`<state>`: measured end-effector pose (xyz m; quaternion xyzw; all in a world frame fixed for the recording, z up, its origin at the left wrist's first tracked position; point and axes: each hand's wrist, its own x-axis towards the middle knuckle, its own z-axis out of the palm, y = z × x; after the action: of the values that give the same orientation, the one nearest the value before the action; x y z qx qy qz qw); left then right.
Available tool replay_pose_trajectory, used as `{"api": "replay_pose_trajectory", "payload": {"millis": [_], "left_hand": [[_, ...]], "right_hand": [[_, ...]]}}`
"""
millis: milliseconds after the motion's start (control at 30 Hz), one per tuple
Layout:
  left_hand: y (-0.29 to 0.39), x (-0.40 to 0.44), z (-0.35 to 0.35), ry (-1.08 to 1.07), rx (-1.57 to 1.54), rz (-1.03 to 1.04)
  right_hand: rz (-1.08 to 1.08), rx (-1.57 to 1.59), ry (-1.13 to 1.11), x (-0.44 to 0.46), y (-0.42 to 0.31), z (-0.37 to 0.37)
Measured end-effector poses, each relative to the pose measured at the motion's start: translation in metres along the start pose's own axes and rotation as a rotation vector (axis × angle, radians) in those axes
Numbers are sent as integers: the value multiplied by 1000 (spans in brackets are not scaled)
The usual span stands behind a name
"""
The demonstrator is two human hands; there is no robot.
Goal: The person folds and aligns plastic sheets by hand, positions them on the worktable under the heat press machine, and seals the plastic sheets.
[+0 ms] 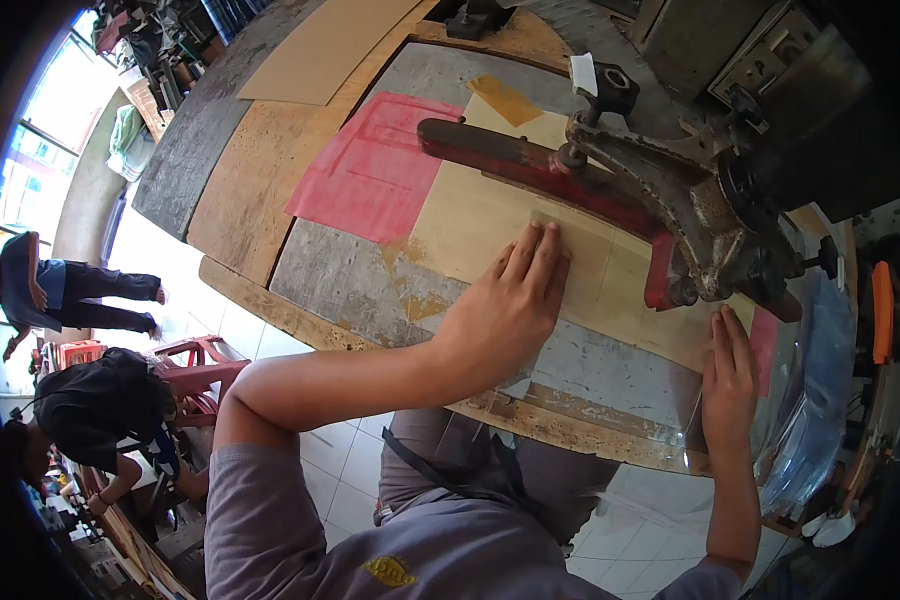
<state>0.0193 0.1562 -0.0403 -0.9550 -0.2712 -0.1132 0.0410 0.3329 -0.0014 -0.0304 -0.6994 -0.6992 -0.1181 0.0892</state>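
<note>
My left hand (515,290) lies flat, fingers stretched out, on a pale yellowish sheet (590,265) spread on the worktable. My right hand (730,380) rests with its fingers extended near the right end of that sheet, on clear plastic film (688,415) whose edge shows beside it. Both hands are open. Just beyond the fingers, a long dark and red metal bar (540,165) sits over the sheet, carried by a worn machine arm (670,180). A pink sheet (375,170) extends at the left under the pale one.
A brown board (325,50) lies on the table's far left. Clear plastic (820,370) hangs at the right, by an orange-handled tool (882,310). On the left, one person (100,410) bends beside a red plastic stool (195,375); another person (65,290) stands farther off.
</note>
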Motion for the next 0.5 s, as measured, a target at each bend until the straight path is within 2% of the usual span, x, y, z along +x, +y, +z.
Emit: {"api": "replay_pose_trajectory", "payload": {"millis": [167, 500], "left_hand": [[1, 1, 0, 7, 7, 8], [1, 2, 1, 4, -9, 2]], "right_hand": [[98, 72, -27, -5, 4, 6], [81, 58, -45, -6, 6, 5]]}}
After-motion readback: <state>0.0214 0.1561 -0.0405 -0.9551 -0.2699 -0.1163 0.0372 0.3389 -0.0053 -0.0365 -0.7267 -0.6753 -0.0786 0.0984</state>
